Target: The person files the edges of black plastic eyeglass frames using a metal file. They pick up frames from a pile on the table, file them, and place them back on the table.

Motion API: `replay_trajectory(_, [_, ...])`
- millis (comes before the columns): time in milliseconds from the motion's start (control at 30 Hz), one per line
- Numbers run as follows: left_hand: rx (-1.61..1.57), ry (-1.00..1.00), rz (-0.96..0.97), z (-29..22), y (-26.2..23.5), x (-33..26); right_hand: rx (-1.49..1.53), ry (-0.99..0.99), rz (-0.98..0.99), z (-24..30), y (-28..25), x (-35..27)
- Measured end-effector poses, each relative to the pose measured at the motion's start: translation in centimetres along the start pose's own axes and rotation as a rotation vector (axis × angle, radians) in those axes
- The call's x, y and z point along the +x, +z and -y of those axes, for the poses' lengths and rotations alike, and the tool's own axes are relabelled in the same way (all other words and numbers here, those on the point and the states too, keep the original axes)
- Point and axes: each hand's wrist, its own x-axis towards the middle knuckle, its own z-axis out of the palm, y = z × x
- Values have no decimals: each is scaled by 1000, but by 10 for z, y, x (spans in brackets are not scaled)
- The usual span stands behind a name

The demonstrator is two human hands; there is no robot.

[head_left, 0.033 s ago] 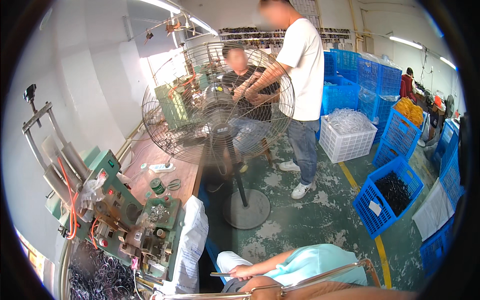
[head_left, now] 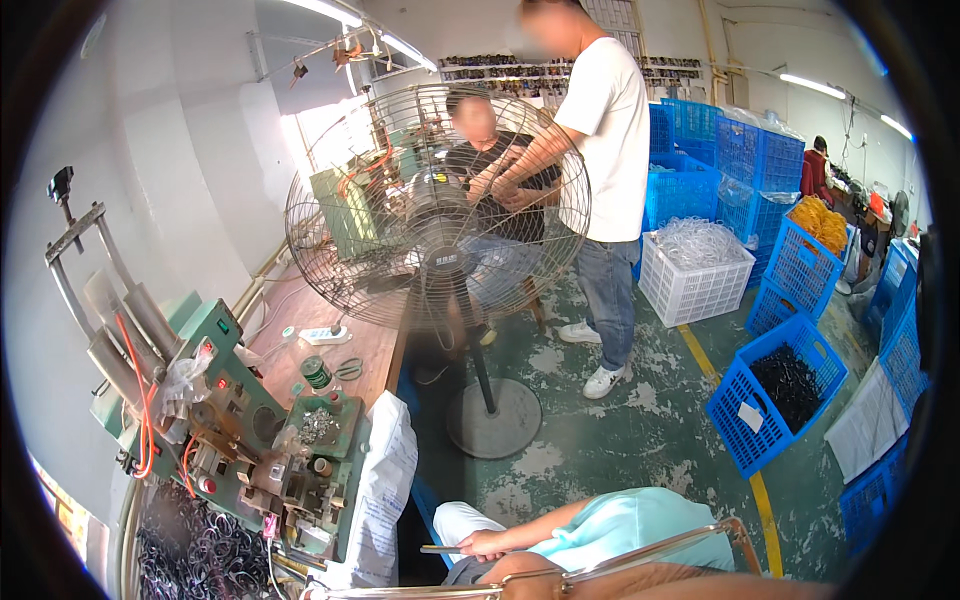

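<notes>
Grey strip (head_left: 438, 549), partly hidden in hand (head_left: 484, 544), exact kind unclear

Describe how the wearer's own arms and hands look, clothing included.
The right hand is bare, with no glove or watch to be made out. The forearm is uncovered too, beyond a loose, pale teal sleeve that stops short of it. The left hand cannot be made out.

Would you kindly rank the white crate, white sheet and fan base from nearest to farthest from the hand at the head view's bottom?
From the hand:
1. White sheet, left
2. Fan base, beyond
3. White crate, upper right
</notes>
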Motion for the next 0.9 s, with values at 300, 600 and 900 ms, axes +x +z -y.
replay_trajectory(300, [12, -2, 2, 13, -6, 11, -4, 19, -31, -10, -2, 9])
replay_trajectory(600, [32, -19, -8, 19, -8, 10, -36, -44, -29, -10, -1, 20])
replay_trajectory(900, [61, -37, -14, 24, -12, 7, -30, -105, -33, -20, -2, 26])
